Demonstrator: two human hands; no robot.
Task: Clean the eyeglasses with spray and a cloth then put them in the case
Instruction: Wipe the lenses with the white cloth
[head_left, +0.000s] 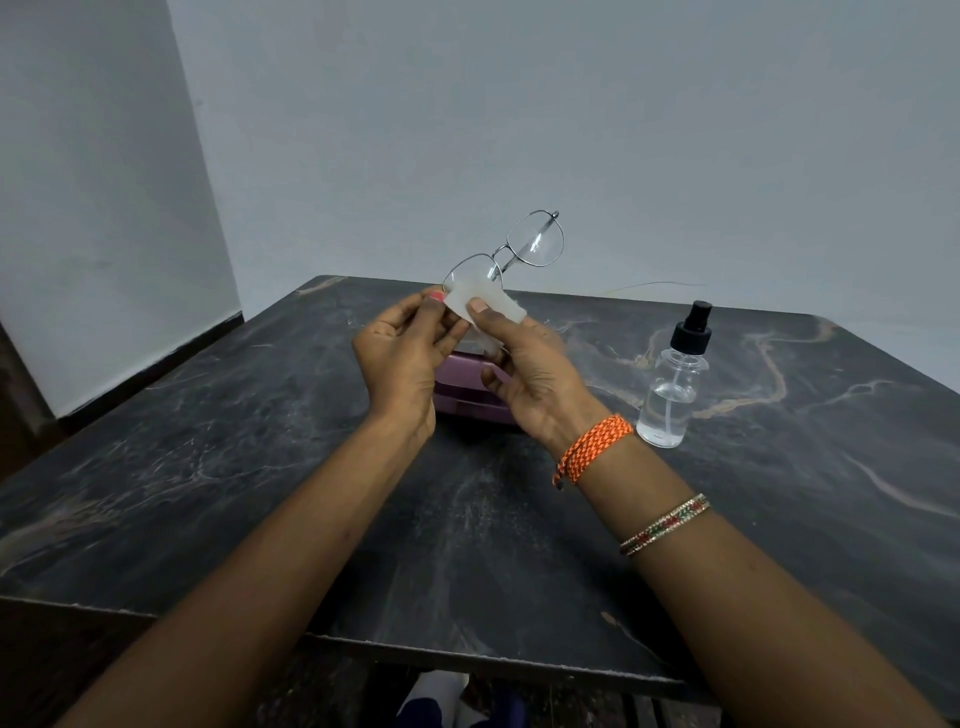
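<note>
You are in the wiping step: the thin silver wire-frame eyeglasses (506, 254) are held up above the dark marbled stone desk (218, 467), and one lens is being rubbed with the small white cleaning cloth (485, 306). The spraying looks done, judging by the clear plastic spray bottle with the black pump top (674, 384) standing upright on the desk, apart from your hands and just to the right of your right wrist.

Your left hand (402, 358) is closed in a pinch at the outer edge of the nearer lens, thumb and fingertips gripping the frame there. Your right hand (535, 379) is clamped on the cloth, its thumb pressing the fabric against that same lens while the fingers back it from behind. The two hands sit close together, almost touching at the fingertips. The farther lens sticks up and away, bare, with a bright glare streak on it; whether that is smear or reflection cannot be told.

The mauve hard eyeglass case (470, 400) lies on the desk directly beneath your hands, mostly hidden by them, so you cannot tell here whether it is open.

Your next move likely calls for shifting the cloth to the farther lens and re-gripping the frame by its rim or bridge, with light pressure so the thin wire does not bend.
</note>
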